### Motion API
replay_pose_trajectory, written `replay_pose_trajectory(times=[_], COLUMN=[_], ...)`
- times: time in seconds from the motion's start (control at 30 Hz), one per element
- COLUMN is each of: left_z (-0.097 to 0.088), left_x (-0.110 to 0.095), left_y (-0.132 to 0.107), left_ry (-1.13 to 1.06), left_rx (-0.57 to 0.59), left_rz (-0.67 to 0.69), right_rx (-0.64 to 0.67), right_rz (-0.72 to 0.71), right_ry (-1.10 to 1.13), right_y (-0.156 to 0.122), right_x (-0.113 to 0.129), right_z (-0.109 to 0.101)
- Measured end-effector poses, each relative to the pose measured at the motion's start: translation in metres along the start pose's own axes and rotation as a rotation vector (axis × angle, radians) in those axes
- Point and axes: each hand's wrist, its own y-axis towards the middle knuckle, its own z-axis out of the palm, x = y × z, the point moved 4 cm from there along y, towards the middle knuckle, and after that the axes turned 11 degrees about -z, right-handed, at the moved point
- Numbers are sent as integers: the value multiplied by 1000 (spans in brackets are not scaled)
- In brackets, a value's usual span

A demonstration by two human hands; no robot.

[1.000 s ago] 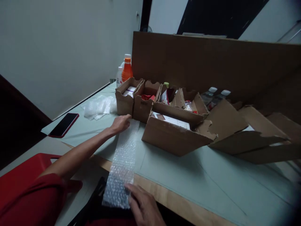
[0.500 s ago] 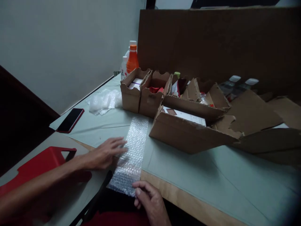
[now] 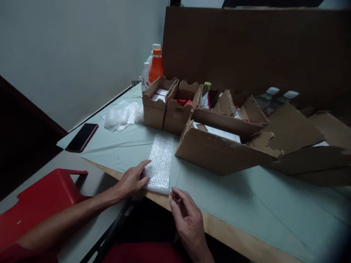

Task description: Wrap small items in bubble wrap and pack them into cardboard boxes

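Observation:
A strip of clear bubble wrap [image 3: 160,160] lies on the table near its front edge, its near end folded over on itself. My left hand [image 3: 133,179] rests against the strip's left side, index finger and thumb apart and touching the plastic. Close to the strip's lower right corner, my right hand [image 3: 189,215] is held with curved fingers, a gap between thumb and index finger, and nothing visible in it. More pieces of bubble wrap [image 3: 120,116] lie in a loose pile to the far left of the strip.
Cardboard bins [image 3: 219,157] with boxes and packets stand across the back and right. An orange bottle [image 3: 155,67] is behind them, by a tall cardboard panel [image 3: 246,47]. A phone [image 3: 82,137] lies at the table's left corner, with a red stool [image 3: 46,193] below.
The strip's near end, which hung past the table edge, is now folded up onto the table. My right hand has let go of it and moved up and right; my left hand slid slightly right.

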Motion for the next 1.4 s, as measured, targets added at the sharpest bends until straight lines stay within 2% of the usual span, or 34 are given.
replay_pose_trajectory(times=[0.07, 0.13, 0.2, 0.3, 0.37, 0.43, 0.5, 0.57, 0.63, 0.7, 0.73, 0.8, 0.9, 0.97, 1.1, 1.23, 1.4], left_z=[2, 3, 1, -6, -7, -5, -2, 0, 2, 5, 6, 9, 8, 5, 3, 2, 9], left_x=[1, 1, -1, -6, -7, -6, -3, 0, 4, 5, 6, 5, 4, 2, -2, -2, -4], left_y=[1, -1, -5, -22, -35, -45, -46, -42, -34, -27, -24, -20, -20, -26, -42, -44, -20], left_ry=[51, 91, 110, 117, 139, 150, 122, 66, 32, 41, 56, 94, 125, 138, 161, 81, 170], left_rx=[-10, -38, -113, -239, -235, -178, -142, -140, -149, -162, -171, -201, -291, -336, -231, -197, -217], left_rz=[7, 31, 109, 333, 469, 525, 481, 367, 253, 197, 196, 222, 285, 356, 507, 453, 371], right_rx=[57, 127, 190, 217, 217, 246, 286, 268, 166, 69, 58, 122, 236, 250, 256, 284, 177], right_rz=[-251, -385, -434, -473, -469, -424, -349, -302, -324, -405, -448, -505, -527, -518, -432, -339, -398], right_ry=[-266, -445, -540, -556, -502, -434, -390, -391, -441, -500, -521, -548, -590, -581, -460, -402, -540], right_y=[3, 9, 15, 21, 25, 30, 35, 38, 38, 34, 31, 28, 30, 35, 39, 32, 24], right_x=[3, 1, -4, -6, -3, 0, 1, 0, 0, 2, 3, 4, 4, 4, 3, -1, 3], right_z=[6, 16, 25, 30, 29, 26, 24, 20, 13, 8, 8, 13, 23, 26, 23, 17, 10])
